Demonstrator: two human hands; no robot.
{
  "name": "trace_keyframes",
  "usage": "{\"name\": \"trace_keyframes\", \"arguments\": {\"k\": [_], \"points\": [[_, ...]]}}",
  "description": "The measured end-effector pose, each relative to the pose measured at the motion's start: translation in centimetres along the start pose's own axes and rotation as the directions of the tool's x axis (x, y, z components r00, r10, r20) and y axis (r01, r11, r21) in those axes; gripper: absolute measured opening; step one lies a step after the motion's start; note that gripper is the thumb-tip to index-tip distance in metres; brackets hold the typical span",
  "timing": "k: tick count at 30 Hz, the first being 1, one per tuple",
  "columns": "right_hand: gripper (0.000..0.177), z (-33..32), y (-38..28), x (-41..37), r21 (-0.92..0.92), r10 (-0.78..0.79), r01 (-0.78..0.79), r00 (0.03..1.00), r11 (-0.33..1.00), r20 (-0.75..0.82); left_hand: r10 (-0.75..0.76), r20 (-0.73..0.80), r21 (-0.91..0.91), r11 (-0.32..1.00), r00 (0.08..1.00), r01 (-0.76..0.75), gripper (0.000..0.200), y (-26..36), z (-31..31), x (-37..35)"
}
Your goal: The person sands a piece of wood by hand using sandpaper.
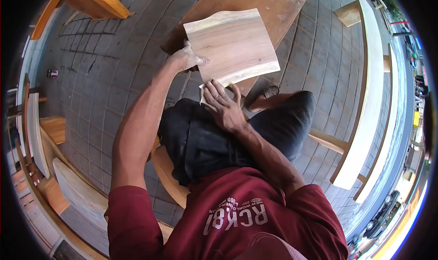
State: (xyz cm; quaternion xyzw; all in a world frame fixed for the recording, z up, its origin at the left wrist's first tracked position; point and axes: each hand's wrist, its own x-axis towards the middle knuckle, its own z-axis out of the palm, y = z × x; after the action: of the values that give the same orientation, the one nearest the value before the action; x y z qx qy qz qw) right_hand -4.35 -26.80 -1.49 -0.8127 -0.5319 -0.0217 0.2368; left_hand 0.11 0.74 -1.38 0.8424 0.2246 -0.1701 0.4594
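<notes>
A pale wooden board with wavy, bark-like long edges is tilted up over a brown wooden bench. My left hand, dusty, grips the board's left edge with the thumb on its face and the fingers behind. At the near edge is my right hand, its fingers bent together against the wood and its thumb apart. Under those fingers shows the pale edge of a thin folded sheet, which looks like sandpaper. Most of that sheet is hidden by the hand.
The brown bench stands ahead on grey paving tiles. Long pale wooden benches stand to the right. Wooden furniture is at the left, and an orange-brown wooden piece at the upper left. A small can is on the floor.
</notes>
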Motion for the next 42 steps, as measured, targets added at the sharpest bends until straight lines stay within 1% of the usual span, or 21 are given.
{"name": "trace_keyframes", "arguments": {"k": [3,5,7,10,13,14,18,22,24,26,28,30,32,33,34,35,37,38,39,41,42], "points": [[0.042,-1.7,5.0,-0.5,-0.108,0.129,-0.114,0.981,0.988,0.148,-0.023,0.040,-0.092,0.995,0.999,0.026,0.121,1.6,-0.5,-1.5],[0.033,-0.8,10.2,-1.4,-0.096,0.258,-0.277,0.950,0.956,-0.179,-0.040,0.047,-0.100,0.994,0.998,0.045,0.121,2.3,-0.5,-2.6],[0.035,-2.8,12.9,-1.7,-0.200,0.273,-0.320,0.934,0.926,-0.231,-0.035,0.018,-0.070,0.997,0.999,0.036,0.123,2.6,-0.5,-2.7],[0.040,-3.9,15.3,-1.4,-0.204,0.273,-0.323,0.932,0.924,-0.238,-0.227,-0.339,-0.113,0.973,0.913,0.200,0.119,1.6,-0.6,-0.8],[0.042,-2.6,14.2,0.0,-0.108,0.437,-0.491,0.840,0.865,-0.321,0.026,-0.567,0.074,0.997,0.823,0.019,0.109,0.6,-1.6,-1.0],[0.045,-1.4,14.2,0.0,-0.207,0.435,-0.519,0.832,0.829,-0.344,0.161,-0.667,0.099,0.987,0.727,-0.128,0.096,-0.6,-1.0,-0.2],[0.049,-1.7,7.4,2.2,-0.230,0.302,-0.322,0.946,0.918,-0.119,-0.050,-0.470,-0.096,0.995,0.881,0.006,0.105,0.0,-1.2,0.3],[0.046,-2.1,5.6,5.8,-0.028,0.035,-0.032,0.990,0.999,0.134,0.068,-0.227,-0.003,0.997,0.971,-0.071,0.133,0.2,-1.9,-1.2],[0.043,-1.3,10.8,7.5,0.277,0.014,-0.009,1.000,0.961,-0.015,0.031,-0.215,0.042,0.999,0.976,-0.023,0.137,1.2,-1.7,-1.6],[0.041,-1.8,14.6,11.3,0.228,0.128,-0.116,0.991,0.967,-0.038,0.002,-0.212,0.092,0.996,0.977,0.018,0.142,1.8,-1.7,-1.6],[0.042,-2.5,16.2,14.5,-0.095,0.337,-0.341,0.940,0.935,-0.062,-0.029,-0.207,0.092,0.995,0.978,0.048,0.143,2.0,-1.7,-1.5],[0.043,-0.8,16.3,17.1,-0.128,0.154,-0.174,0.976,0.976,-0.155,-0.022,-0.243,0.158,0.986,0.970,0.062,0.139,2.9,-1.7,-2.2],[0.046,-0.3,12.1,17.6,-0.257,0.234,-0.223,0.972,0.940,0.013,0.010,-0.287,0.182,0.982,0.958,0.044,0.138,2.5,-1.3,-2.4],[0.049,4.2,14.2,17.0,-0.014,-0.002,0.000,0.995,1.000,-0.102,0.024,-0.304,0.198,0.979,0.952,0.039,0.137,2.3,-1.3,-2.2],[0.053,3.9,11.1,17.8,-0.182,-0.073,0.091,0.992,0.979,0.102,-0.068,-0.182,0.112,0.990,0.981,0.090,0.143,3.3,-2.4,-2.8],[0.058,1.2,8.5,17.9,-0.065,-0.147,0.161,0.973,0.985,0.180,-0.045,-0.213,0.126,0.989,0.976,0.073,0.142,3.2,-2.3,-2.6],[0.056,1.2,12.4,18.3,0.004,-0.336,0.337,0.936,0.941,0.105,-0.009,-0.271,0.145,0.988,0.963,0.051,0.138,2.1,-1.6,-2.2],[0.054,0.6,13.3,18.9,-0.041,-0.197,0.201,0.977,0.979,0.087,0.038,-0.298,0.130,0.992,0.954,0.001,0.139,1.0,-1.0,-1.1],[0.049,1.2,16.9,19.4,0.338,0.060,-0.061,0.998,0.939,0.013,0.034,-0.300,0.112,0.994,0.953,0.000,0.138,1.3,-1.2,-1.6],[0.039,-3.4,17.4,20.6,-0.163,0.232,-0.237,0.971,0.958,-0.051,-0.015,-0.260,0.111,0.993,0.965,0.045,0.139,2.7,-1.7,-2.5],[0.034,-4.1,17.6,20.9,-0.214,0.302,-0.318,0.948,0.924,-0.105,-0.025,-0.261,0.115,0.992,0.965,0.057,0.139,2.4,-2.0,-2.4]]}}
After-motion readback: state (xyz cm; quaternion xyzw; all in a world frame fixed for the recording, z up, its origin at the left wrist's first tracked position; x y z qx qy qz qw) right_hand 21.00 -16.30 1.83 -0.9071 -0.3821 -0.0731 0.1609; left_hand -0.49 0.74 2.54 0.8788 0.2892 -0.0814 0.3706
